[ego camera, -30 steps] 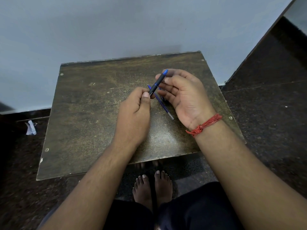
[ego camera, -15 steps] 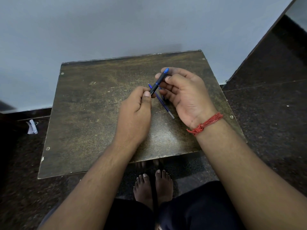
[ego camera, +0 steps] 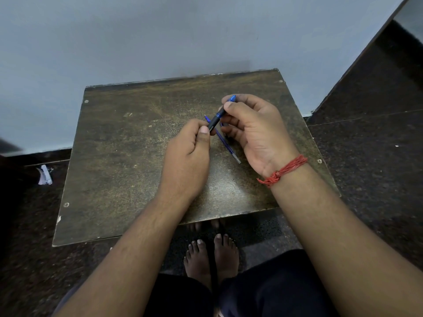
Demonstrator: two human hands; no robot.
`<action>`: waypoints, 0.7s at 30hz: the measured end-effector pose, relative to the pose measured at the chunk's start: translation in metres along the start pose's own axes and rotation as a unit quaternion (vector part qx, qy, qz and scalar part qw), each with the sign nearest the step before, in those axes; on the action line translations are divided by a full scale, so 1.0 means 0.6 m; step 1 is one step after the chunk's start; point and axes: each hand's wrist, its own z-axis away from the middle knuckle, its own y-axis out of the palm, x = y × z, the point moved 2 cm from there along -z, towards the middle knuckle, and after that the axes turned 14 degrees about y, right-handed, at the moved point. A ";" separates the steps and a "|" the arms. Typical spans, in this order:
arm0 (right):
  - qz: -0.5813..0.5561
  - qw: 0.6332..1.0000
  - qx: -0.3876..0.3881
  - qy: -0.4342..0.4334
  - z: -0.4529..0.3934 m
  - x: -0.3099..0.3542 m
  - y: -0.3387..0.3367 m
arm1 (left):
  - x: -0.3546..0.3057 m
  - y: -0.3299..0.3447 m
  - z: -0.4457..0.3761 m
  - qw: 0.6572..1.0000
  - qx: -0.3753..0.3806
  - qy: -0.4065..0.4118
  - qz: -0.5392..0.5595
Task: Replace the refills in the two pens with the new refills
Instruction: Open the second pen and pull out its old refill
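From the head camera, we see both hands meeting over the far right part of a worn brown table (ego camera: 128,170). Our right hand (ego camera: 256,131) pinches the upper barrel of a dark pen (ego camera: 217,118) with a blue cap end, thumb on top and fingers curled beneath. Our left hand (ego camera: 190,156) is closed narrow around the pen's lower end, thumb pressed near the grip section. The pen's long axis runs diagonally, from the left thumb up and away to the right fingertips, so the two hands sit at opposite ends of it. We judge the next move, twisting or pulling the halves apart, has to run along that diagonal. Just under the hands a slim blue refill (ego camera: 225,143) lies on the table, crossing the pen's line and pointing toward the right wrist; the right hand is nearer to it. We cannot see a second pen here.
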 end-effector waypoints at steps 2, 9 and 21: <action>-0.021 1.000 0.014 0.004 0.001 0.003 0.001 | -0.001 0.000 0.000 1.000 -0.001 0.000 0.000; -0.036 0.999 0.024 0.016 -0.002 0.001 -0.003 | 0.003 0.000 0.000 1.000 -0.002 0.000 0.006; -0.008 1.000 -0.002 -0.010 0.001 0.006 -0.008 | 0.000 0.000 0.002 1.000 0.003 -0.006 -0.001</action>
